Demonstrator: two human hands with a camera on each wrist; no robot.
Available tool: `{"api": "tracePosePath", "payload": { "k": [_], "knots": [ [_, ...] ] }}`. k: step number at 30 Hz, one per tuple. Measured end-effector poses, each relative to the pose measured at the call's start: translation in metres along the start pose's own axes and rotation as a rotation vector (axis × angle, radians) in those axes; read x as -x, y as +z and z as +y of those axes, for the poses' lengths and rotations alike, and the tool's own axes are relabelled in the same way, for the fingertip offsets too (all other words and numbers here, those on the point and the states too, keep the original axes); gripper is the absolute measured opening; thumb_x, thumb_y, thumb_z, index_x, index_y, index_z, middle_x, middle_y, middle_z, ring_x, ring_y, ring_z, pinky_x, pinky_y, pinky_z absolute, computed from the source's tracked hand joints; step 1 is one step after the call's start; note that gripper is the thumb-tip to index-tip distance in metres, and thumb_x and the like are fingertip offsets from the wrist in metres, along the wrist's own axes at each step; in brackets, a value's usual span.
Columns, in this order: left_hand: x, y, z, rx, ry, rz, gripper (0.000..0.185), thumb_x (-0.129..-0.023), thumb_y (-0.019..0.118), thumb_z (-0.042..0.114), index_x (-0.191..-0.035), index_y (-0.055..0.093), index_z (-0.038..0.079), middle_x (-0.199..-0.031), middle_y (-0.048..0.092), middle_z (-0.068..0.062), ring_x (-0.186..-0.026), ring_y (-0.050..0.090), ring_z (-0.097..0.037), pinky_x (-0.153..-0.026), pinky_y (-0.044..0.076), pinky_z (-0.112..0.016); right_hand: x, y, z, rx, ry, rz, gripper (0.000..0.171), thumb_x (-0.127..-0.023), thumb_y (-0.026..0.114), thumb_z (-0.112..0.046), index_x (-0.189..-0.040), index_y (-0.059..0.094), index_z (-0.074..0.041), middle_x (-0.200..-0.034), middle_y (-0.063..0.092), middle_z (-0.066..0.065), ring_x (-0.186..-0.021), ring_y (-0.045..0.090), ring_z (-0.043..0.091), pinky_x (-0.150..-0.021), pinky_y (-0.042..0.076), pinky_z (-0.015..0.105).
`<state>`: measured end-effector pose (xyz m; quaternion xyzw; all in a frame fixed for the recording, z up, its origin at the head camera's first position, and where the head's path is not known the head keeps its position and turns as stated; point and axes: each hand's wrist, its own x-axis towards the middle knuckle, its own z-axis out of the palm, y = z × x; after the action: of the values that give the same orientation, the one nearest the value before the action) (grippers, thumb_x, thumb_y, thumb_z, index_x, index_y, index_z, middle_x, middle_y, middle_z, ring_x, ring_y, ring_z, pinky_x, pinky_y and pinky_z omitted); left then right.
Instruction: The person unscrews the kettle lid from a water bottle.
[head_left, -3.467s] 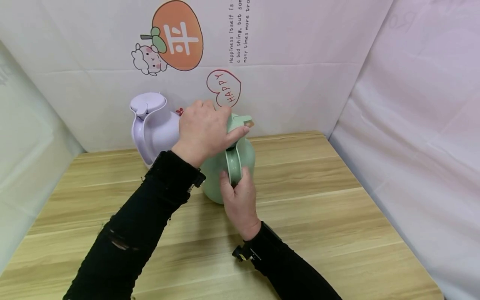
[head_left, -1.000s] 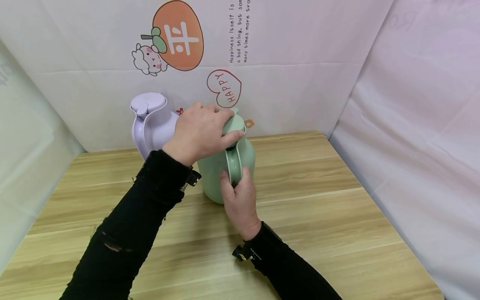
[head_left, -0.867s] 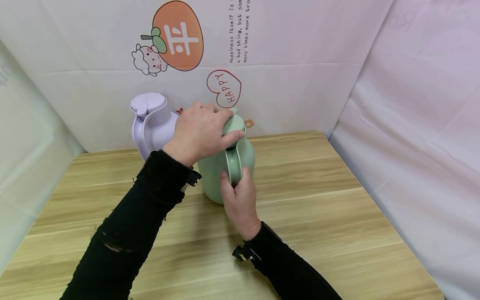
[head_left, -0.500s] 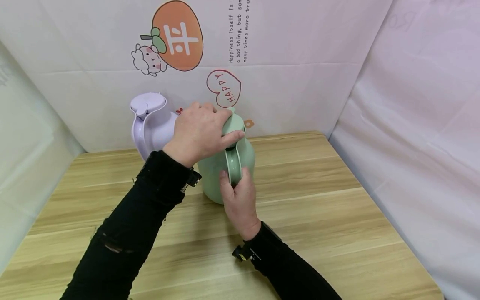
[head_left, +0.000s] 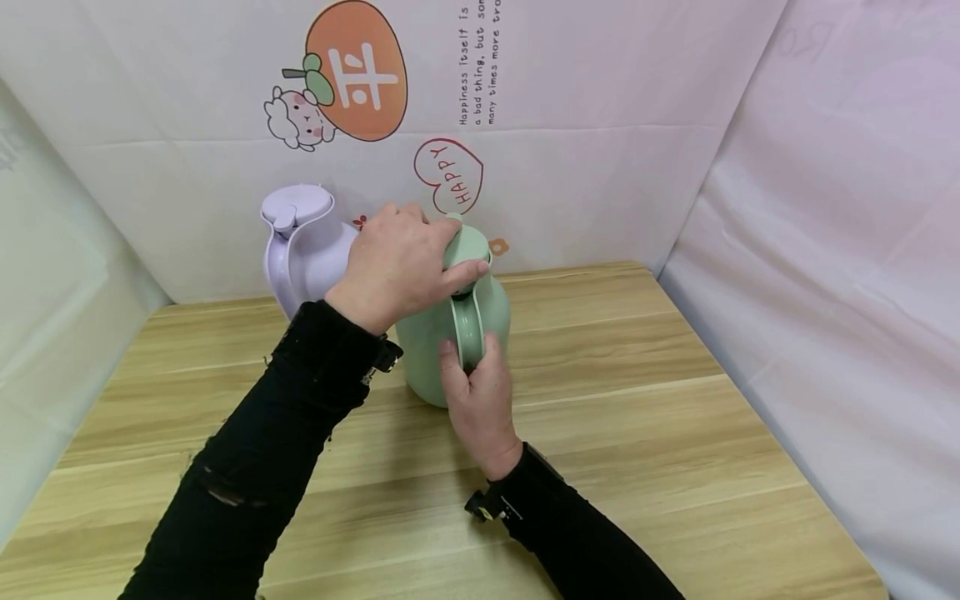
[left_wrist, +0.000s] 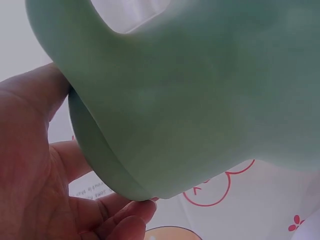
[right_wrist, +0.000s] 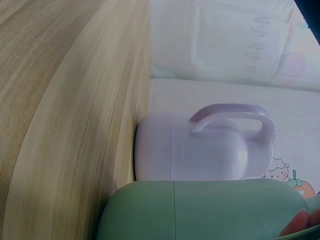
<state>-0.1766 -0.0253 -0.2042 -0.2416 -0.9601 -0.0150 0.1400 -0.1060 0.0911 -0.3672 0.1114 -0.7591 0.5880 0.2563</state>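
Standing on the table (head_left: 637, 392), the green jug (head_left: 438, 346) has the left hand (head_left: 397, 267) gripping its lid (head_left: 467, 247) and the right hand (head_left: 480, 400) gripping its handle (head_left: 467, 327).

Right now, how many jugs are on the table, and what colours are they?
Green jug: 1, with the left hand on its lid and the right hand round its handle.
Purple jug: 1, standing behind it.
Total: 2 jugs.
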Motion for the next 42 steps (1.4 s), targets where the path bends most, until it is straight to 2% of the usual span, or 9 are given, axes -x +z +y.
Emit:
{"api": "tracePosePath", "payload": {
  "k": [8, 15, 22, 27, 34, 37, 39, 42],
  "knots": [
    [0.001, -0.001, 0.000, 0.033, -0.019, -0.007, 0.068, -0.098, 0.054, 0.069, -0.127, 0.070, 0.010, -0.099, 0.068, -0.017, -0.100, 0.059, -0.036, -0.090, 0.046, -0.048, 0.001, 0.000, 0.001, 0.007, -0.001, 0.004, 0.026, -0.106, 0.058, -0.025, -0.114, 0.054, 0.000, -0.088, 0.057, 0.008, -0.078, 0.057, 0.018, -0.069, 0.049, 0.031],
    [0.002, -0.001, 0.000, 0.060, -0.032, 0.003, 0.067, -0.098, 0.058, 0.066, -0.128, 0.070, 0.008, -0.096, 0.067, -0.017, -0.101, 0.059, -0.037, -0.086, 0.048, -0.049, 0.001, 0.000, 0.001, 0.011, -0.003, 0.008, 0.027, -0.106, 0.058, -0.025, -0.115, 0.054, 0.000, -0.091, 0.060, 0.009, -0.081, 0.060, 0.019, -0.071, 0.051, 0.032],
    [0.003, -0.002, 0.001, 0.060, -0.039, 0.020, 0.065, -0.096, 0.060, 0.067, -0.117, 0.071, 0.006, -0.084, 0.063, -0.014, -0.095, 0.059, -0.036, -0.078, 0.050, -0.049, 0.001, 0.000, 0.000, 0.015, -0.010, 0.013, 0.027, -0.106, 0.059, -0.024, -0.115, 0.054, 0.001, -0.093, 0.061, 0.010, -0.083, 0.060, 0.019, -0.072, 0.051, 0.032],
    [0.004, -0.003, 0.000, 0.069, -0.053, 0.004, 0.066, -0.096, 0.060, 0.068, -0.115, 0.069, 0.005, -0.087, 0.061, -0.015, -0.099, 0.058, -0.036, -0.080, 0.052, -0.051, 0.001, 0.000, 0.000, 0.013, -0.012, 0.015, 0.026, -0.106, 0.059, -0.023, -0.115, 0.054, 0.001, -0.092, 0.060, 0.010, -0.082, 0.060, 0.019, -0.071, 0.051, 0.032],
    [0.005, -0.003, -0.003, 0.059, -0.055, 0.002, 0.070, -0.095, 0.060, 0.070, -0.122, 0.069, 0.006, -0.091, 0.064, -0.016, -0.099, 0.058, -0.037, -0.083, 0.051, -0.055, 0.001, 0.000, 0.001, 0.006, -0.014, 0.007, 0.026, -0.106, 0.059, -0.023, -0.114, 0.053, 0.001, -0.091, 0.059, 0.010, -0.080, 0.059, 0.019, -0.069, 0.050, 0.031],
    [0.005, -0.004, -0.005, 0.046, -0.058, -0.002, 0.073, -0.093, 0.059, 0.074, -0.124, 0.069, 0.009, -0.098, 0.064, -0.018, -0.099, 0.058, -0.038, -0.083, 0.051, -0.055, 0.001, 0.000, 0.001, 0.002, -0.015, 0.002, 0.026, -0.106, 0.059, -0.024, -0.114, 0.053, 0.001, -0.092, 0.059, 0.010, -0.081, 0.060, 0.018, -0.070, 0.050, 0.031],
    [0.005, -0.006, -0.009, 0.055, -0.040, -0.012, 0.075, -0.093, 0.058, 0.074, -0.132, 0.067, 0.011, -0.114, 0.065, -0.022, -0.109, 0.059, -0.040, -0.090, 0.052, -0.057, 0.000, 0.000, 0.002, -0.001, -0.016, -0.001, 0.027, -0.107, 0.059, -0.024, -0.114, 0.053, 0.001, -0.092, 0.059, 0.010, -0.082, 0.059, 0.018, -0.071, 0.050, 0.031],
    [0.003, -0.009, -0.015, 0.124, 0.046, -0.050, 0.074, -0.097, 0.059, 0.066, -0.147, 0.057, 0.012, -0.144, 0.056, -0.025, -0.132, 0.053, -0.043, -0.109, 0.045, -0.059, 0.001, 0.000, 0.002, -0.003, -0.013, -0.001, 0.026, -0.107, 0.059, -0.024, -0.113, 0.053, 0.000, -0.089, 0.057, 0.008, -0.080, 0.058, 0.018, -0.069, 0.049, 0.031]
  ]
}}
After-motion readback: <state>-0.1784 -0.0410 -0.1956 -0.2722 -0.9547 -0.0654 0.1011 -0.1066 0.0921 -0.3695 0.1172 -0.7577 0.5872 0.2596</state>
